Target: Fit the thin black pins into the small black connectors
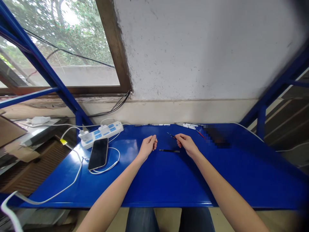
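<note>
My right hand [187,145] is closed in a pinch on a slim dark pen [171,135], whose thin tip points up and to the left, above the blue table. Whether this pen is whole or only a part of one, I cannot tell. My left hand [147,146] is closed, thumb against the fingers, with something tiny at the fingertips that is too small to name. Between and just below the two hands, a black pen barrel [169,150] lies flat on the table, touched by neither.
Several pens and markers [189,125] lie along the back edge by the wall. A phone [98,154], a white power strip [101,133] and looping white cables occupy the left. A blurred dark object [217,137] lies at right. Blue metal posts flank the table [166,183].
</note>
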Demonstrator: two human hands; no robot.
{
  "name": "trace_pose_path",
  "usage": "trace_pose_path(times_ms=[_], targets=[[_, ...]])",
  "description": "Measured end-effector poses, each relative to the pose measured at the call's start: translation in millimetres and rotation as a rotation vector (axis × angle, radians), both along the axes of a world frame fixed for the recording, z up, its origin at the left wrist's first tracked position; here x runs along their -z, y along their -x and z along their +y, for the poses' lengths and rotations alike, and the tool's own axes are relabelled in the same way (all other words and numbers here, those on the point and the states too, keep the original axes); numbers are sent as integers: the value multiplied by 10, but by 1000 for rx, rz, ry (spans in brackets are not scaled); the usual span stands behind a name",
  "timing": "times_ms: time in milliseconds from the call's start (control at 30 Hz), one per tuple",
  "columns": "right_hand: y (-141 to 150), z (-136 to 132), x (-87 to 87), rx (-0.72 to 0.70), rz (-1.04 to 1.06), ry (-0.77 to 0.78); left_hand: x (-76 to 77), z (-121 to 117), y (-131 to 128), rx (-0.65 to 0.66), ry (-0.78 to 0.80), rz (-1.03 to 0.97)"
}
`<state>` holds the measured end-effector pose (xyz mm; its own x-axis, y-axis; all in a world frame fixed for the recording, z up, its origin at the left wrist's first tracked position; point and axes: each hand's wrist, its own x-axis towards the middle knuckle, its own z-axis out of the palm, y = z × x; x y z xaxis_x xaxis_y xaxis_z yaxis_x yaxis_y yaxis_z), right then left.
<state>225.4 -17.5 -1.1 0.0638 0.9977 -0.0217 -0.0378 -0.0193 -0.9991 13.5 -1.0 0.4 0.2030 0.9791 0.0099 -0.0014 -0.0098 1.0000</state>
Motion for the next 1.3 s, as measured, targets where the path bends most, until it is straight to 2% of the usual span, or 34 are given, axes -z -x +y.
trace_pose_path(times_ms=[267,633,800,1133,1300], targets=[[-6,-6,-12,-112,282,27,-40,-6,-6,17,44,-130],[27,-42,-102,-156,419,5,-30,-3,5,44,-6,-221],[38,-50,-79,-205,406,-13,-13,-3,-15,60,-26,-218],[58,-68,-96,-219,367,3,-65,-32,-36,73,-27,-138],[53,-66,-55,-254,221,-27,-47,-39,-37,80,-102,-17]])
